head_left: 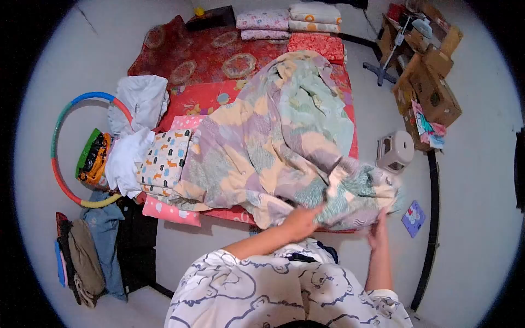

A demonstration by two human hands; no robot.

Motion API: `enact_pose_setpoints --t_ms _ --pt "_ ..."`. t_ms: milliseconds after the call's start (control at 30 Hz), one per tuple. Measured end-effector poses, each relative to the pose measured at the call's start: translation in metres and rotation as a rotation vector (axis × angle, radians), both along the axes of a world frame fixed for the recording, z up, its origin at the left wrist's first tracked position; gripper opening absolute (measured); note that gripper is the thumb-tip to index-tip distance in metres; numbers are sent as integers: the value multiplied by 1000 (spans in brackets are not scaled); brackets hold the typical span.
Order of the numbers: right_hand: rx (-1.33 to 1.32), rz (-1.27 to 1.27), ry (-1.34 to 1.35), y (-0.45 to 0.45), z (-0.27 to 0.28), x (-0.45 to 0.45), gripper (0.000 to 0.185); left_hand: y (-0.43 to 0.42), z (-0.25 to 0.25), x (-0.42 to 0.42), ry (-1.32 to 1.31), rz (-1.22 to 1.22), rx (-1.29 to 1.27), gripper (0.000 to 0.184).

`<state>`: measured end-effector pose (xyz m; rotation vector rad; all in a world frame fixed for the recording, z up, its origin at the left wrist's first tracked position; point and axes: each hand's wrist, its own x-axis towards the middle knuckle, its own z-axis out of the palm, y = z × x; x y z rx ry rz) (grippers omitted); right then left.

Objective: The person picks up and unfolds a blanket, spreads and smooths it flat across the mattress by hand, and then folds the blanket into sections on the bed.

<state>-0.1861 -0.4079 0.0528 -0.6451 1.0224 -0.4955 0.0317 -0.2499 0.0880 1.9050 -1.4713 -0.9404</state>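
A rumpled quilt [262, 136] with purple, cream and green patches spreads across the bed, its pale green underside folded up toward the far right. My left hand [302, 223] is closed at the quilt's near edge, slightly blurred, and its fingertips go into the folds. Farther right, my right hand [378, 232] grips the quilt's near right corner, which is lifted and smeared by motion. Beside the quilt's left end lies a pillow [167, 156] with an animal print, over a pink dotted pillow [172, 212].
The red bed mat [208, 98] shows behind the quilt. Folded bedding [262, 21] is stacked at the back. A hula hoop [53, 147] and white cloths [128, 164] are at left. A beige stool [395, 152], cardboard boxes [435, 95] and a purple card [414, 218] stand or lie at right.
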Motion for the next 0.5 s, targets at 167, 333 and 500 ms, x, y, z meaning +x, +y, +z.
enact_pose_setpoints --t_ms 167,333,500 --pt "323 17 -418 58 -26 80 57 11 -20 -25 40 -547 58 40" --pt "477 -3 -351 45 20 122 38 30 -36 21 555 185 -214 29" --pt "212 -51 -617 54 81 109 51 107 -124 84 947 1035 217 50"
